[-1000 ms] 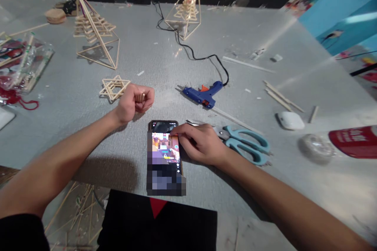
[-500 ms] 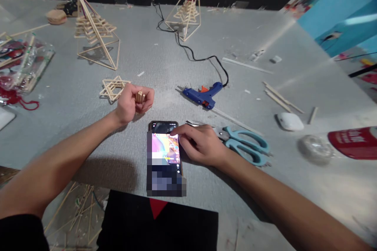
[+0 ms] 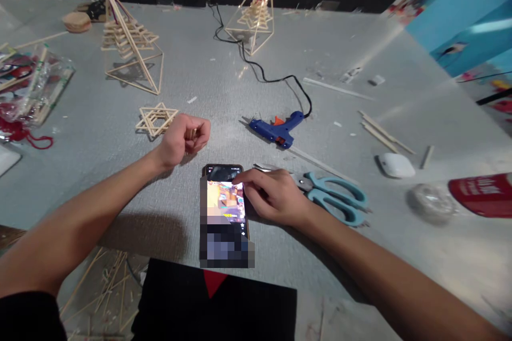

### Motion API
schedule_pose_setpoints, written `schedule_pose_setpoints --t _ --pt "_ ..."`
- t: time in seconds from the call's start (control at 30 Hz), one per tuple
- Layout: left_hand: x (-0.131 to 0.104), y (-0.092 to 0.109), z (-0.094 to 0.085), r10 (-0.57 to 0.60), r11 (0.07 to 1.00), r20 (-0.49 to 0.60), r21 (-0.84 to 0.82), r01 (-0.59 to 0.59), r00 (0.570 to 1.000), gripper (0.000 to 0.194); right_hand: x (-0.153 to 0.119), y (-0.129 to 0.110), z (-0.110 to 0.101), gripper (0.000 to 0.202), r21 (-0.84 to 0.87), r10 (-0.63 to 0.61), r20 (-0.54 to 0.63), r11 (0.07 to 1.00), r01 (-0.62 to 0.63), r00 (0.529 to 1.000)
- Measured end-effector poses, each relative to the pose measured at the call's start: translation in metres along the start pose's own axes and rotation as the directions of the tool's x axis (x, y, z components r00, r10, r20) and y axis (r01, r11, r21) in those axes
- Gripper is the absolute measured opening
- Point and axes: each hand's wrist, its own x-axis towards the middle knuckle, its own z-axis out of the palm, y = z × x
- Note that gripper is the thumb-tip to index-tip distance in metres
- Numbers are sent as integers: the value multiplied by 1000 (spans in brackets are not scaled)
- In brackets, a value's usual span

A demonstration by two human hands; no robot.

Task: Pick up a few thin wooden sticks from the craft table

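Note:
My left hand [image 3: 186, 136] is closed in a fist around a small bundle of short wooden sticks. The fingers cover most of the bundle. Just left of the fist lies a star-shaped frame of thin sticks [image 3: 154, 119]. My right hand [image 3: 274, 194] holds nothing; its index fingertip is at the upper right of a smartphone [image 3: 225, 192], the other fingers loosely bent. The phone lies face up on the table, its screen lit and partly pixelated. Beside my right wrist rest teal-handled scissors [image 3: 338, 192], their blades partly hidden behind the hand.
A blue glue gun [image 3: 274, 130] with a black cord lies ahead. Two stick pyramids [image 3: 130, 42] stand farther back; the right one [image 3: 256, 16] has small lights on. To the right are loose sticks [image 3: 384, 133], a white case [image 3: 395, 165] and a red-labelled container [image 3: 482, 194]. Plastic-wrapped supplies [image 3: 40, 82] lie left.
The picture on the phone screen has changed, and small lights now glow on the right pyramid. My left fist has turned slightly, hiding the stick ends more. My right hand stays put.

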Motion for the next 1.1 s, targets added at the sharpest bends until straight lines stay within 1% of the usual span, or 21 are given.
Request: schedule_pose_setpoints --t 0.1,0.2,0.33,0.4,0.47,0.6,0.7,0.8,0.9,1.1 --pt "1 2 0 -32 999 -11 -10 32 999 40 0 -1 -1 20 0 -3 -6 1000 3 1000" --pt "4 5 1 -50 996 -55 -75 46 997 29 0 -1 -1 21 3 9 4 1000 -9 1000" --pt "8 9 2 -10 993 -145 -120 -7 989 17 0 0 -1 20 9 14 6 1000 -14 1000" --pt "8 10 3 6 992 -167 -124 -27 986 15 0 0 -1 21 7 13 10 1000 -13 1000" --pt "7 10 3 4 992 -162 -121 -24 987 17 0 0 -1 21 7 15 18 1000 -15 1000" --pt "3 9 4 17 995 -110 -93 -27 994 27 0 -1 -1 21 -9 16 18 1000 -15 1000" --pt "2 8 4 41 991 -79 -125 -50 996 32 0 0 -1 22 9 12 10 1000 -12 1000" --pt "3 9 4 21 992 -93 -120 -32 995 29 0 0 0 22 14 16 16 1000 -16 1000" --pt "3 10 5 -4 996 -136 -90 -8 991 25 0 1 0 21 12 8 9 1000 -8 1000" --pt "3 13 7 -34 993 -153 -115 16 988 16 -1 2 1 19 0 -2 11 1000 2 1000"
